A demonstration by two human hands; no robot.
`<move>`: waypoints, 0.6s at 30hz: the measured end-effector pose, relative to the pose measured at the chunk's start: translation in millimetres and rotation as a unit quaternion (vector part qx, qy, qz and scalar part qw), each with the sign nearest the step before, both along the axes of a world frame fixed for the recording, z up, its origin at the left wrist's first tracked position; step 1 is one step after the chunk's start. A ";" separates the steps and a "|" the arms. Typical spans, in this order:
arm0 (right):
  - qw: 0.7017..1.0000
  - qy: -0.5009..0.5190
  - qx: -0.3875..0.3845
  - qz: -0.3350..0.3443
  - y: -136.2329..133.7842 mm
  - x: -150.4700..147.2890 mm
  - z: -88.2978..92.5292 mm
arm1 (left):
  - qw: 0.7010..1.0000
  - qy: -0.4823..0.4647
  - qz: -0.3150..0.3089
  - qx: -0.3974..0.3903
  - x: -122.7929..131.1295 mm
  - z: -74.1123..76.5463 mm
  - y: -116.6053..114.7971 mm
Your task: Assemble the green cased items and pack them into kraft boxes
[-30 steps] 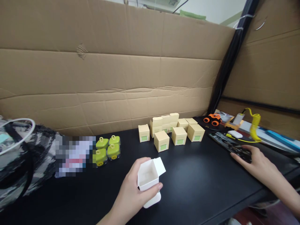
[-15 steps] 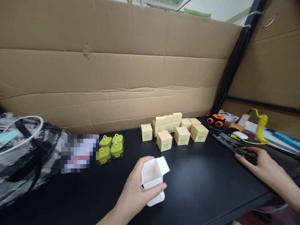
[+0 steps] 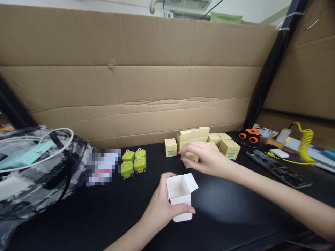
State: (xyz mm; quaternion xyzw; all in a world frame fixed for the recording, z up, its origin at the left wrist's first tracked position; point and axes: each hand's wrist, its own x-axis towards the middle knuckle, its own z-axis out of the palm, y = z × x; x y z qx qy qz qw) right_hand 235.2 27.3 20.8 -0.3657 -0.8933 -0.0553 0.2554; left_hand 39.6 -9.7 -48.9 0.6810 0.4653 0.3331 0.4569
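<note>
My left hand is wrapped round a small white box near the front middle of the black table. The box's top is open, its flap folded out to the right, and no contents show inside. My right hand hovers over the yellowish cartons, its fingers apart and partly in front of a front carton; whether it touches that carton is unclear. Beside it on the left stands a separate carton. Several green-lidded small containers form a cluster to the left.
A camouflage bag with a white cable lies at the left. At the right are a phone, an orange toy car, a white case and a coiled yellow cord. A cardboard wall stands behind.
My right hand has left the phone and moved left to the cartons. My left hand still holds the white box. The whole view has shifted slightly.
</note>
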 end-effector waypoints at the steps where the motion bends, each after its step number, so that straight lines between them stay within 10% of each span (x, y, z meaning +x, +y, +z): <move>1: 0.999 -0.021 -0.010 0.027 12.9 -21.5 2.3 | 1.000 -0.003 -0.015 0.012 -0.4 -1.6 0.5; 8: 0.988 -0.112 -0.049 0.094 73.2 -111.7 -20.6 | 0.997 -0.021 -0.052 0.051 -1.6 -4.1 2.6; 18: 0.981 -0.067 -0.168 0.071 70.7 -104.7 -34.3 | 0.998 -0.038 -0.043 0.027 -0.1 -3.2 0.7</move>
